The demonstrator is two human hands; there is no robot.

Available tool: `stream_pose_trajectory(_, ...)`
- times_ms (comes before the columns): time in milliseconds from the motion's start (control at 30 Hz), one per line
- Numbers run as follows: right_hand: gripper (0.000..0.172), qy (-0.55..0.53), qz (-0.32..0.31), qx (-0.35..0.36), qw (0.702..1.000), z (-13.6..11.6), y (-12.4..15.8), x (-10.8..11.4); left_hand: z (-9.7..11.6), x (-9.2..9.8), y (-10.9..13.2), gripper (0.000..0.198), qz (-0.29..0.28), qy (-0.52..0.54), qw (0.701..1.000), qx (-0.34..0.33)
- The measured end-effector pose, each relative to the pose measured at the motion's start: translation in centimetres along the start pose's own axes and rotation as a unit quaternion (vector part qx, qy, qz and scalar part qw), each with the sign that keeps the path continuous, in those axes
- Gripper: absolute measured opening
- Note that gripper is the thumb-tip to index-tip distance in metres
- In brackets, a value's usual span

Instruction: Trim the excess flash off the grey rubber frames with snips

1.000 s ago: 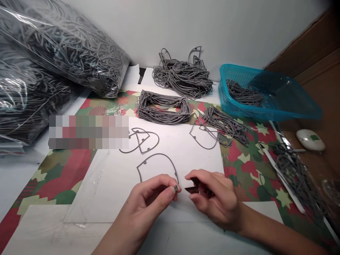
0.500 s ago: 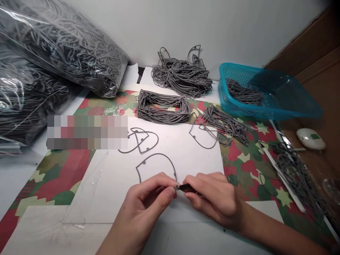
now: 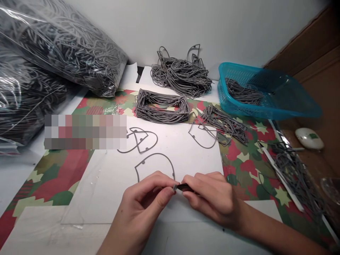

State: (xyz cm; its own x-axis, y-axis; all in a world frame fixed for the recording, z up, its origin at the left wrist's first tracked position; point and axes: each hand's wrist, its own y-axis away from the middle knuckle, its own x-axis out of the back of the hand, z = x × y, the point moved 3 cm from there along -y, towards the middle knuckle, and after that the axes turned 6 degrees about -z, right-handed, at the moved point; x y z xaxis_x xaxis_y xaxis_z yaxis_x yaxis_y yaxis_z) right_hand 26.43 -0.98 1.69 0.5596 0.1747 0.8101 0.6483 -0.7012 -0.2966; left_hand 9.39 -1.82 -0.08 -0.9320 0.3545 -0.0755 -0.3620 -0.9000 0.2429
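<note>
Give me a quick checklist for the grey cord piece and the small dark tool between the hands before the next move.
1. Left hand pinching the end of the grey cord frame: ok.
2. Right hand gripping the small dark tool: ok.
3. Tool tip actually touching the cord end: cannot tell, the fingers crowd that spot.
4. Other cord frames on the white sheet lying apart from both hands: ok.
5. Blue plastic basket upright, cords inside: ok.

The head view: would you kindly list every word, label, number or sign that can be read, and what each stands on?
No text can be read anywhere.
Green label on the white oval object: too small to read.
Pixelated patch: blurred, unreadable.
</note>
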Motion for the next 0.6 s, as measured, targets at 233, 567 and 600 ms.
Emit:
stream_pose_trajectory(233,0.033,-0.007,-0.012,-0.007,1.0,0.13,-0.1,-0.08,0.33,-0.2,-0.09,0.018,0.022,-0.04,0.998,-0.041)
stream_pose_trajectory(567,0.034,0.033,-0.001,-0.001,0.999,-0.03,-0.02,0.04,0.92,-0.36,0.13,0.023,0.063,-0.095,0.989,-0.089)
stream_pose_trajectory(600,0.034,0.037,0.0,0.001,0.999,-0.04,-0.03,0.04,0.9,-0.37,0.14,0.023,0.062,-0.097,0.99,-0.087)
